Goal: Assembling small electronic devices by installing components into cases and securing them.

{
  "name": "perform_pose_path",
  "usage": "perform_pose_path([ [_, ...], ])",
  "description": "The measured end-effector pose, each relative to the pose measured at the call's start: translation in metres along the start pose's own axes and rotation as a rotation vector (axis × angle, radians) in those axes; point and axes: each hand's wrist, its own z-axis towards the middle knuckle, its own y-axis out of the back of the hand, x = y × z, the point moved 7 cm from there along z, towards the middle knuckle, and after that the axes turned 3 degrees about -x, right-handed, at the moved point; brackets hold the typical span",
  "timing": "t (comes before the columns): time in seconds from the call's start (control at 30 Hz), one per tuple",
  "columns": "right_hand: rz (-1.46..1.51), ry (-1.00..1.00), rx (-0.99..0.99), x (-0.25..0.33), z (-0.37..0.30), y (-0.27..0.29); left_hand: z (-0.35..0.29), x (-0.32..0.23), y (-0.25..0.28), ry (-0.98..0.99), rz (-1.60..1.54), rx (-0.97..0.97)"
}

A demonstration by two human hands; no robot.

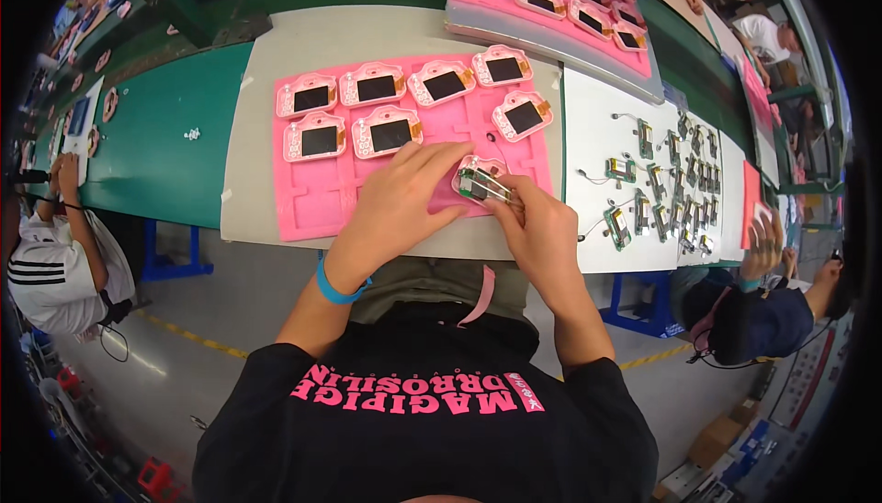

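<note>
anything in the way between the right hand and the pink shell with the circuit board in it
Nothing visible: the right hand's fingertips are right at the edge of the pink shell. The left hand flanks the opposite side without blocking.

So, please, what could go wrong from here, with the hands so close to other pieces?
The left hand and right hand meet at the green circuit board; uneven finger pressure might make it slip.

A casing with a dark screen lies right beside the left hand on the pink tray, so a small sweep could nudge it.

A small dark round part lies just beyond the board; a finger could perhaps knock it.
</note>
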Motion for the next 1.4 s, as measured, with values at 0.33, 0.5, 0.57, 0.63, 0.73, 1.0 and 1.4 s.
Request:
perform_pose_path([
  [0.33, -0.084, -0.002, 0.093, 0.01, 0.004, 0.007, -0.004, 0.012, -0.004, -0.007, -0.099, -0.108],
  [0.5, -0.089, -0.007, 0.148, 0.008, 0.012, 0.0, -0.006, 0.01, -0.004, 0.006, -0.057, -0.1],
  [0.57, -0.034, -0.032, 0.167, 0.004, 0.016, -0.004, -0.006, 0.009, -0.005, 0.013, -0.026, -0.08],
  [0.63, 0.04, -0.101, 0.214, -0.008, 0.022, -0.008, -0.007, 0.008, -0.005, 0.015, -0.026, -0.08],
  [0.73, 0.258, -0.296, 0.326, -0.033, 0.03, -0.013, -0.002, 0.002, -0.001, -0.006, -0.026, -0.089],
  [1.0, 0.329, -0.343, 0.025, -0.061, -0.009, 0.016, -0.006, -0.008, 0.077, -0.053, -0.048, -0.198],
  [1.4, 0.298, -0.349, 0.019, -0.068, -0.027, 0.036, 0.185, 0.235, 0.14, 0.217, 0.336, -0.122],
])
